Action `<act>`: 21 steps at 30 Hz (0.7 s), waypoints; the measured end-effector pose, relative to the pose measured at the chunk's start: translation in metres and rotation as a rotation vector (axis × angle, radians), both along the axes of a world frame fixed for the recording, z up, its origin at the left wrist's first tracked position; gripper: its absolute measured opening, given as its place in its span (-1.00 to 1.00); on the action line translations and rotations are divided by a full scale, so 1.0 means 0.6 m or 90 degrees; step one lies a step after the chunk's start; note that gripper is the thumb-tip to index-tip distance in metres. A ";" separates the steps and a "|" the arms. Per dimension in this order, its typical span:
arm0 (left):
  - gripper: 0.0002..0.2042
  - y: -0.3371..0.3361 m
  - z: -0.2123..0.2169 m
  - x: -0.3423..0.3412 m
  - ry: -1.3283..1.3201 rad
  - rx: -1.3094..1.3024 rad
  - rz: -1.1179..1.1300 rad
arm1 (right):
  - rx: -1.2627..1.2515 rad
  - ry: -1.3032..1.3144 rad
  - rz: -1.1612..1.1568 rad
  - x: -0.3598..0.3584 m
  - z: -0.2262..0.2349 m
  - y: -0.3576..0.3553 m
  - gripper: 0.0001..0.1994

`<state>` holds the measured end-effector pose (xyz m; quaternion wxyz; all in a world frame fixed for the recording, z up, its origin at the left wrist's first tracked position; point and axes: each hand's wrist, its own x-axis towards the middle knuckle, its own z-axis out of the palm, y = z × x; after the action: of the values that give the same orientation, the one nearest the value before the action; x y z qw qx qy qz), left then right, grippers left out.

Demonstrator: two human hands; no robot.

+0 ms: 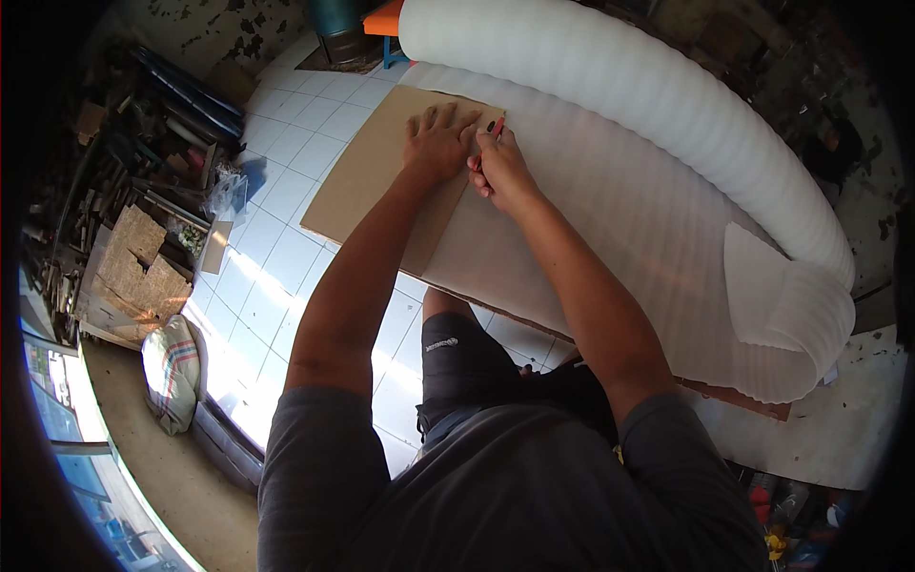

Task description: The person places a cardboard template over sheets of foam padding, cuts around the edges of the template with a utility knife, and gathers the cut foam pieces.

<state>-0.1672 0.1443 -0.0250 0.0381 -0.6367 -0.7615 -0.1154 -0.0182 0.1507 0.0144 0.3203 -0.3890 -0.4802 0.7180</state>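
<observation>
White floor tiles (286,195) carried our work: one brown cardboard sheet (372,176) beside unrolled white foam sheet (610,210), its roll (629,86) behind. Our left hand (436,143) lay flat, fingers spread, pinning the cardboard. Our right hand (500,172), fingers closed around a red-tipped cutter (495,127), met the cardboard's right edge, which ran toward us; the right hand was nearer that edge.
</observation>
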 end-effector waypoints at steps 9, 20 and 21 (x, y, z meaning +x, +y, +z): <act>-0.51 -0.005 -0.002 -0.002 -0.008 0.014 0.018 | 0.002 -0.258 0.082 0.006 0.052 0.045 -0.86; -0.50 -0.004 0.002 0.005 -0.010 0.013 0.020 | -0.061 -0.267 0.111 -0.003 0.049 0.032 -0.83; -0.50 -0.004 0.002 0.006 -0.010 0.016 0.020 | -0.048 -0.295 0.131 0.000 0.051 0.031 -0.83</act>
<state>-0.1636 0.1417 -0.0238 0.0424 -0.6231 -0.7702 -0.1293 -0.0184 0.1693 0.0448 0.1127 -0.5038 -0.5506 0.6559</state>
